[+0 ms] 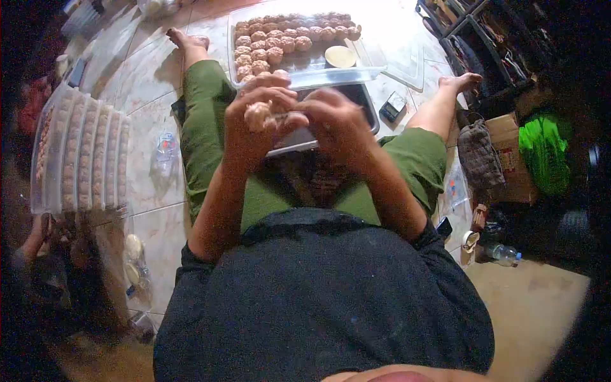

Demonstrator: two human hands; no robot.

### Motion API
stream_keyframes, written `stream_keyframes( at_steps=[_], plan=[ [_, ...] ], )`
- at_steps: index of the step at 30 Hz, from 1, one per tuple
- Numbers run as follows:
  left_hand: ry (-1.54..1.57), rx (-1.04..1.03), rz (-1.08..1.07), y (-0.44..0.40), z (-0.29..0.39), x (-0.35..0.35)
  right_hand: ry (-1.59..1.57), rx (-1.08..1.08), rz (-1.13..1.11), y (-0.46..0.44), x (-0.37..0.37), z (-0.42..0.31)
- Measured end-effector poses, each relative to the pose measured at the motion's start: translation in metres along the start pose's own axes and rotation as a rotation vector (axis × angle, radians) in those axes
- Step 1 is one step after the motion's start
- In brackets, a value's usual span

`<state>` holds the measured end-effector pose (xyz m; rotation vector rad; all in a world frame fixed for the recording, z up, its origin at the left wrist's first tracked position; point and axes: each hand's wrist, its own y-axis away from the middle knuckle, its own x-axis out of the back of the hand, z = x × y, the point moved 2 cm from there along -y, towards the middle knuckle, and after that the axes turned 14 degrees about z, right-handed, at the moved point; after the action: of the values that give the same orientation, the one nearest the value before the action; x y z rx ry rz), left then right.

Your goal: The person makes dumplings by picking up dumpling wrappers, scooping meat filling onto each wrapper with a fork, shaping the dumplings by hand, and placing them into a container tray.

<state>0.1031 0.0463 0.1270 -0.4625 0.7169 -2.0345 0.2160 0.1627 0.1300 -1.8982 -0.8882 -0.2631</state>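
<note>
Both my hands are raised over the near edge of a clear plastic tray (305,79). In my left hand (254,124) is a brown lumpy ball (258,116), with the fingers curled round it. Close beside it, my right hand (340,121) has its fingers bent toward the left hand; they are blurred, and I cannot make out what they hold. Rows of similar brown balls (273,43) fill the back and left of the tray. A round container with a pale top (341,57) sits inside the tray at the right. Under my hands lies a dark tray (363,102).
At the left stand several stacked clear boxes of balls (83,149). A small black device (393,107) lies on the tiles near my right leg. Further right are dark shelves (480,51), a cardboard box (509,153), a green bundle (542,153) and a plastic bottle (503,254).
</note>
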Motion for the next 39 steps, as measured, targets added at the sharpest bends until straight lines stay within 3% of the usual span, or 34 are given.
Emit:
stream_keyframes(
  at_steps=[2,3,4,7,9,12,15,21,24,28,35,36,38,39],
  plan=[
    [0.147,0.223,0.102,0.008,-0.013,-0.003,0.170,-0.006,0.067,-0.006,0.021,0.000],
    [0.089,0.206,0.054,0.009,-0.015,-0.002,0.261,-0.030,0.130,-0.008,0.029,0.000],
    [0.031,0.185,0.004,0.009,-0.015,0.002,0.238,-0.132,0.138,-0.011,0.039,-0.008],
    [0.182,0.390,0.037,0.013,-0.004,0.001,0.038,0.104,0.137,-0.007,0.029,-0.012],
    [0.282,0.570,0.018,0.011,0.002,-0.001,-0.048,0.083,0.097,-0.003,0.018,-0.014],
    [0.084,0.269,0.065,0.013,-0.010,0.002,-0.078,0.029,0.071,-0.001,0.012,-0.009],
    [-0.159,0.188,0.034,0.016,-0.011,0.004,-0.025,0.007,-0.050,-0.001,0.025,-0.004],
    [-0.605,-0.318,-0.026,0.012,-0.006,-0.005,-0.040,-0.046,-0.004,-0.002,0.033,0.005],
    [-0.479,-0.053,0.039,0.016,-0.009,-0.007,0.023,-0.010,0.005,-0.001,0.023,-0.001],
    [-0.498,0.013,-0.053,0.020,-0.017,-0.007,-0.081,-0.101,0.074,0.004,0.013,0.009],
    [-0.412,0.139,-0.109,0.028,-0.043,0.001,-0.259,-0.469,0.362,0.004,0.043,0.034],
    [-0.373,0.162,-0.120,0.029,-0.050,0.004,-0.320,-0.584,0.335,0.008,0.048,0.038],
    [-0.259,0.218,-0.173,0.032,-0.074,0.011,0.069,-0.458,0.069,0.025,0.053,0.063],
    [-0.187,0.218,-0.123,0.030,-0.054,0.010,0.263,-0.388,-0.067,0.038,0.054,0.081]
  ],
)
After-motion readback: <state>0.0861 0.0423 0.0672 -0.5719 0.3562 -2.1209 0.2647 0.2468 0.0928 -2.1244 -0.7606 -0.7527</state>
